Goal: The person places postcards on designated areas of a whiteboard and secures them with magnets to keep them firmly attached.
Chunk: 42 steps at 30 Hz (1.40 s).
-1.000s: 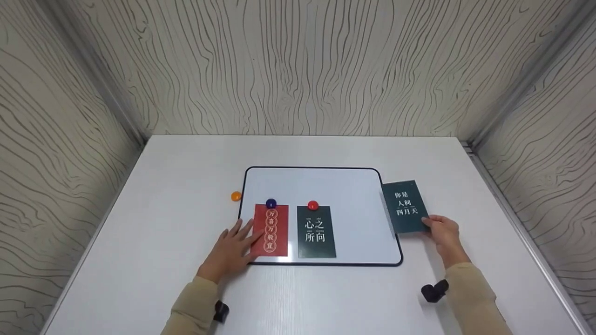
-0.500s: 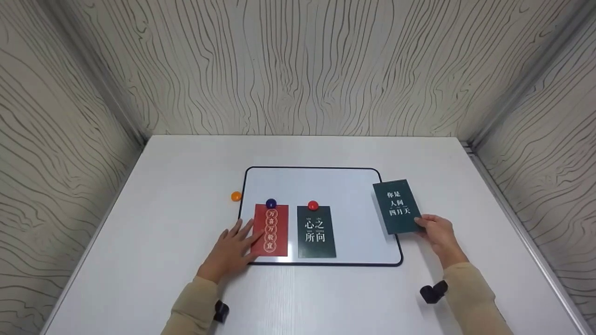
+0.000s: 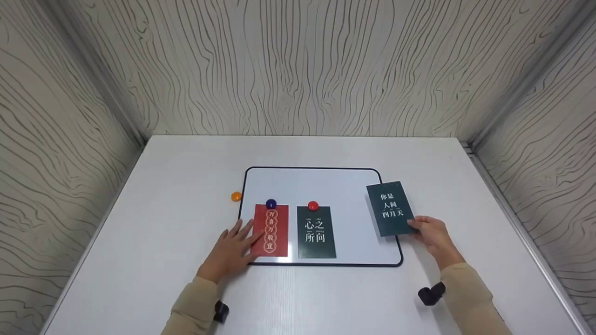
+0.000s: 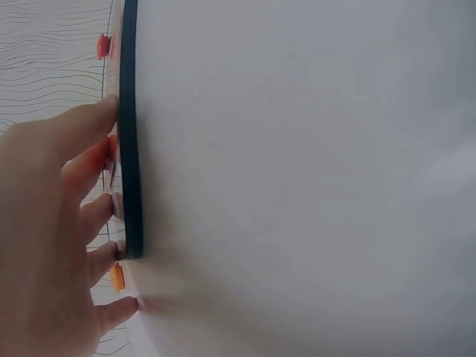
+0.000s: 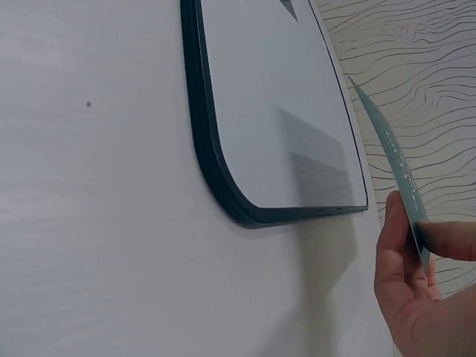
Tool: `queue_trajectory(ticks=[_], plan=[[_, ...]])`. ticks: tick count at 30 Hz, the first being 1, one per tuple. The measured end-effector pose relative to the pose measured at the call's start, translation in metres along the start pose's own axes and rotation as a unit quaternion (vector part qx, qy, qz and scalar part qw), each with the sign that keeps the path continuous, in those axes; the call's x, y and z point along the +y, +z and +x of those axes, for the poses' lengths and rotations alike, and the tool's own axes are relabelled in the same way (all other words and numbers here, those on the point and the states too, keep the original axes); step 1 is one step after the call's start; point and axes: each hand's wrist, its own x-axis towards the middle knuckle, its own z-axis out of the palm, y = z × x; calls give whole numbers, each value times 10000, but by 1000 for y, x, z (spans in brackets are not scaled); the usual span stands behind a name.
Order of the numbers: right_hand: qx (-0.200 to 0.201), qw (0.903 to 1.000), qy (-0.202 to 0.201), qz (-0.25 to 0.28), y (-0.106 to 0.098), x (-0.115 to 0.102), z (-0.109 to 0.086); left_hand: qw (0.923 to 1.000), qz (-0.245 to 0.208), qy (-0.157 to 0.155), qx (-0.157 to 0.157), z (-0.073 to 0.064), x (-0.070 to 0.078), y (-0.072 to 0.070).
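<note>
My right hand [image 3: 433, 237] pinches a dark green card [image 3: 390, 209] with white characters by its lower right edge. The card is raised over the right edge of the whiteboard [image 3: 354, 195], and its shadow falls on the board in the right wrist view. My left hand [image 3: 233, 249] rests with spread, fairly straight fingers on the board's lower left corner and the red card [image 3: 279, 232]. A blue magnet [image 3: 271, 204] sits at the red card's top. Beside it, a second green card [image 3: 316, 242] lies under a red magnet [image 3: 313, 205].
An orange magnet [image 3: 236, 197] lies on the white table [image 3: 186, 186] just outside the board's left edge. Patterned walls [image 3: 298, 70] enclose the back and sides. A black wrist camera [image 3: 431, 294] hangs at the right sleeve, another [image 3: 221, 311] at the left.
My right hand has carried the green card leftward, so that more of it overlaps the whiteboard. My left hand, the two cards on the board and the magnets stay where they were.
</note>
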Motion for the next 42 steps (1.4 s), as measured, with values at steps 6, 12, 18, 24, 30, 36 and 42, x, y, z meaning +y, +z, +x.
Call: queue_trajectory(ticks=[6, 12, 18, 24, 30, 36, 42], plan=[[-39, 9998, 25, -195, 6, 0, -2, 10000, -21, -32, 20, 0, 0, 1], [-138, 9998, 26, -157, 9, 1, -4, 9999, -47, -149, 13, 1, 1, 1], [-259, 9993, 169, -226, 13, 2, -4, 9999, -91, -130, 17, 0, 1, 0], [-311, 9991, 230, -200, 15, 4, -5, 9999, -72, -62, 49, -1, 0, 1], [-381, 9988, 236, -209, 19, 5, -7, 9999, -77, -42, 52, -1, -1, 1], [-425, 9984, 228, -280, 24, 8, -9, 9999, -101, -58, 55, 0, -1, 1], [-548, 9983, 158, -135, 27, 10, -12, 9999, -38, -53, 82, -1, 1, 0]])
